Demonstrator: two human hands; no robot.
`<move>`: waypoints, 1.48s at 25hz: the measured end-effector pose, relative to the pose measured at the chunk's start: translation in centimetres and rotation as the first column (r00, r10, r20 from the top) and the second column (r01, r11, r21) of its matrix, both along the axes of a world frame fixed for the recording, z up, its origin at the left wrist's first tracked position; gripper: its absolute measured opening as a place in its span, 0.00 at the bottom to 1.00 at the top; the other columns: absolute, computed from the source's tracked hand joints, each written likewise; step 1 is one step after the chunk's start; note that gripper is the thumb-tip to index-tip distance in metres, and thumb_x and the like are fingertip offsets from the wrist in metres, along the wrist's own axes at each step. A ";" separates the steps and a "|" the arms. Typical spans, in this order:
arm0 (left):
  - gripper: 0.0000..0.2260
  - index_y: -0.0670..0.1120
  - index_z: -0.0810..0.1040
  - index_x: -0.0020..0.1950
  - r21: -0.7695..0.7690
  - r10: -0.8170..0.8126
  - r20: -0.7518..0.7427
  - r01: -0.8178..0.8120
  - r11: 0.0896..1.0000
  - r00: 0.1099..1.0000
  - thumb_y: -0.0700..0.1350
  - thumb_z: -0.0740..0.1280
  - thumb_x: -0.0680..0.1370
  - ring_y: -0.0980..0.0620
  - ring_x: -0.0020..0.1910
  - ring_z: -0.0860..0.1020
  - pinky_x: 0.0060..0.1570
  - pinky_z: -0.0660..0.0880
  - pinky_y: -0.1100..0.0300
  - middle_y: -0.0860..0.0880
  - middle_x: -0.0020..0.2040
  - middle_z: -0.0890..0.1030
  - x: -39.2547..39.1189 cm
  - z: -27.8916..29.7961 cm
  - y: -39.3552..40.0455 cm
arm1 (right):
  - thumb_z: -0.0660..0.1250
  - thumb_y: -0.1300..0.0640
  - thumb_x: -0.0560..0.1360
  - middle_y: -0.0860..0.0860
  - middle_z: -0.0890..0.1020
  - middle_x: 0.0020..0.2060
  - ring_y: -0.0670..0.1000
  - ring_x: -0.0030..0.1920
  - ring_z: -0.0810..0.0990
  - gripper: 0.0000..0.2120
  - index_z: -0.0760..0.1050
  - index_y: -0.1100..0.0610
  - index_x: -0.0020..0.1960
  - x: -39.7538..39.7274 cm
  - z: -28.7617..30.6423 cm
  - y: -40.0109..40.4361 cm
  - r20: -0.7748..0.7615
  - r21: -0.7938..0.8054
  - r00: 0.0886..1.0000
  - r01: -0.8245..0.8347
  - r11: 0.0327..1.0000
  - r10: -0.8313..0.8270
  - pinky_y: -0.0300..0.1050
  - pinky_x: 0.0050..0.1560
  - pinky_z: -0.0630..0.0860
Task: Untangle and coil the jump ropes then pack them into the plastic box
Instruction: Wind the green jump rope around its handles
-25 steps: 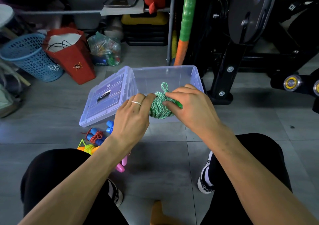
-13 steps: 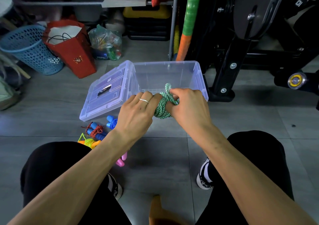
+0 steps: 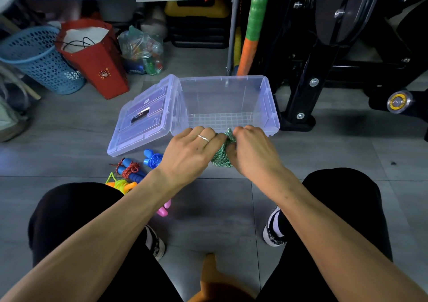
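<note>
Both hands closed round the coiled green jump rope: the left hand, a ring on one finger, had its fingers curled over the bundle's nine o'clock side, and the right hand gripped it from three o'clock, knuckles up. Squeezed between them, the coil probably stayed tight so it would not spring loose before packing. It hung just at the near rim of the plastic box, at six o'clock of the opening, whose gridded floor showed bare where visible. That placement suggested the bundle was about to be lowered in. The lid lay tilted against the box's nine o'clock wall, out of the way. At the box's seven o'clock, on the floor tiles, waited other ropes: a blue rope, a blue-handled rope with red cord, a yellow-green rope and pink handles partly hidden under the left forearm, apparently not yet packed.
</note>
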State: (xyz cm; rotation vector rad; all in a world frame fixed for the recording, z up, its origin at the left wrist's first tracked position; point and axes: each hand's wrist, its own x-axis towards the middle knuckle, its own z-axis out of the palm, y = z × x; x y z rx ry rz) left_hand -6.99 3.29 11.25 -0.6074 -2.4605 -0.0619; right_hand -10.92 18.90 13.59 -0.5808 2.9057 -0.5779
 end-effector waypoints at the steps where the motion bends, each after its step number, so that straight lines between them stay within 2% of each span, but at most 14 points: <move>1: 0.27 0.42 0.83 0.48 -0.018 -0.016 0.006 0.016 1.000 1.000 0.35 0.43 0.78 0.45 0.32 0.73 0.30 0.67 0.54 0.46 0.36 0.76 0.0 -0.1 0.0 | 0.59 0.60 0.77 0.58 0.73 0.44 0.59 0.50 0.71 0.06 0.64 0.59 0.43 0.2 -0.3 0.0 0.052 0.005 0.999 0.011 1.000 -0.011 0.44 0.41 0.59; 3: 0.27 0.42 0.83 0.48 -0.029 -0.025 0.013 0.025 0.999 1.000 0.34 0.43 0.77 0.45 0.32 0.74 0.29 0.68 0.55 0.46 0.36 0.77 0.0 -0.3 -0.1 | 0.58 0.59 0.78 0.57 0.73 0.44 0.59 0.49 0.71 0.06 0.63 0.59 0.44 0.4 -0.7 0.1 0.148 -0.034 0.988 0.036 0.999 -0.031 0.44 0.41 0.60; 6: 0.20 0.42 0.82 0.50 -0.020 0.018 -0.004 -0.018 1.000 1.000 0.30 0.53 0.70 0.44 0.33 0.74 0.30 0.68 0.54 0.46 0.36 0.76 -0.4 -0.6 -0.2 | 0.62 0.60 0.73 0.54 0.76 0.37 0.60 0.41 0.75 0.05 0.69 0.62 0.42 -0.2 -0.9 0.2 0.187 -0.215 0.977 0.143 0.966 -0.103 0.49 0.34 0.68; 8: 0.19 0.42 0.82 0.50 -0.008 0.041 -0.011 -0.041 0.999 0.999 0.31 0.56 0.69 0.44 0.33 0.74 0.30 0.69 0.54 0.46 0.37 0.76 -0.5 -0.6 -0.3 | 0.65 0.60 0.70 0.54 0.80 0.37 0.58 0.40 0.78 0.05 0.73 0.61 0.45 -0.3 -0.8 0.1 0.195 -0.318 0.967 0.219 0.922 -0.163 0.52 0.37 0.76; 11: 0.19 0.43 0.82 0.51 0.012 0.047 -0.016 -0.047 0.999 0.999 0.30 0.58 0.67 0.44 0.34 0.74 0.31 0.71 0.53 0.46 0.38 0.77 -0.8 -0.6 -0.5 | 0.65 0.59 0.72 0.52 0.83 0.39 0.54 0.41 0.81 0.07 0.76 0.57 0.49 -0.3 -0.7 0.2 0.274 -0.389 0.947 0.269 0.881 -0.169 0.53 0.42 0.80; 14: 0.19 0.44 0.82 0.50 0.055 0.098 -0.040 -0.096 0.994 0.994 0.31 0.59 0.66 0.44 0.36 0.74 0.32 0.71 0.53 0.46 0.38 0.77 -1.1 -0.6 -0.9 | 0.63 0.61 0.73 0.48 0.84 0.41 0.49 0.42 0.83 0.08 0.78 0.56 0.50 -0.4 -0.3 0.4 0.390 -0.484 0.910 0.331 0.810 -0.139 0.49 0.44 0.81; 17: 0.19 0.44 0.79 0.52 0.116 0.133 -0.027 -0.129 0.985 0.991 0.32 0.58 0.66 0.43 0.36 0.74 0.30 0.72 0.53 0.44 0.40 0.77 -1.5 -0.4 -1.0 | 0.63 0.65 0.75 0.44 0.82 0.40 0.43 0.40 0.81 0.09 0.78 0.53 0.47 -0.7 0.5 0.5 0.514 -0.557 0.852 0.422 0.715 -0.103 0.32 0.36 0.77; 20: 0.21 0.46 0.74 0.57 0.132 0.124 0.062 -0.131 0.983 0.990 0.36 0.57 0.65 0.42 0.39 0.76 0.34 0.73 0.53 0.44 0.46 0.76 -1.3 0.0 -1.3 | 0.65 0.68 0.75 0.46 0.83 0.41 0.45 0.41 0.82 0.12 0.78 0.51 0.45 -1.0 0.6 0.7 0.585 -0.610 0.807 0.504 0.612 -0.081 0.32 0.34 0.76; 22: 0.24 0.47 0.74 0.61 0.223 0.038 0.241 -0.093 0.970 0.970 0.41 0.59 0.65 0.44 0.44 0.77 0.43 0.74 0.53 0.45 0.54 0.74 -1.0 0.1 -1.3 | 0.66 0.68 0.74 0.48 0.83 0.43 0.47 0.43 0.83 0.12 0.78 0.51 0.45 -1.2 0.4 0.8 0.588 -0.617 0.804 0.517 0.593 -0.090 0.37 0.39 0.80; 25: 0.23 0.48 0.76 0.62 0.479 -0.069 0.466 -0.187 0.858 0.882 0.52 0.68 0.69 0.52 0.48 0.78 0.51 0.74 0.63 0.50 0.57 0.75 -0.3 0.3 -0.7 | 0.67 0.66 0.75 0.48 0.82 0.44 0.47 0.44 0.82 0.09 0.78 0.53 0.51 -1.4 -0.1 0.8 0.538 -0.606 0.835 0.477 0.636 -0.114 0.44 0.45 0.81; 28: 0.18 0.52 0.80 0.57 0.508 0.039 0.554 -0.375 0.776 0.832 0.55 0.74 0.69 0.55 0.47 0.79 0.48 0.71 0.68 0.54 0.49 0.82 -0.6 0.2 -0.5 | 0.68 0.63 0.74 0.47 0.81 0.42 0.47 0.43 0.81 0.08 0.76 0.53 0.51 -1.0 -0.7 0.4 0.397 -0.529 0.911 0.328 0.783 -0.113 0.41 0.42 0.78; 30: 0.16 0.52 0.82 0.54 0.469 0.109 0.530 -0.398 0.789 0.841 0.53 0.74 0.67 0.52 0.44 0.80 0.46 0.71 0.65 0.54 0.46 0.83 -0.6 0.2 -0.4 | 0.70 0.62 0.71 0.46 0.81 0.40 0.48 0.42 0.81 0.09 0.75 0.53 0.49 -0.8 -1.0 0.2 0.323 -0.433 0.937 0.273 0.859 -0.134 0.38 0.39 0.76; 34: 0.18 0.48 0.82 0.53 0.511 0.123 0.433 -0.356 0.782 0.893 0.53 0.70 0.66 0.50 0.42 0.80 0.45 0.75 0.61 0.51 0.47 0.83 -0.2 0.2 0.0 | 0.74 0.60 0.67 0.46 0.81 0.39 0.47 0.41 0.80 0.12 0.77 0.56 0.49 -0.8 -0.7 0.0 0.251 -0.377 0.952 0.262 0.889 -0.174 0.29 0.35 0.71; 37: 0.19 0.48 0.82 0.53 0.504 0.102 0.425 -0.328 0.799 0.900 0.55 0.66 0.66 0.48 0.44 0.81 0.44 0.78 0.54 0.51 0.48 0.83 -0.1 -0.1 0.6 | 0.71 0.62 0.68 0.49 0.81 0.40 0.51 0.42 0.79 0.11 0.75 0.56 0.48 -0.5 -0.8 -0.3 0.234 -0.321 0.951 0.270 0.908 -0.200 0.41 0.38 0.76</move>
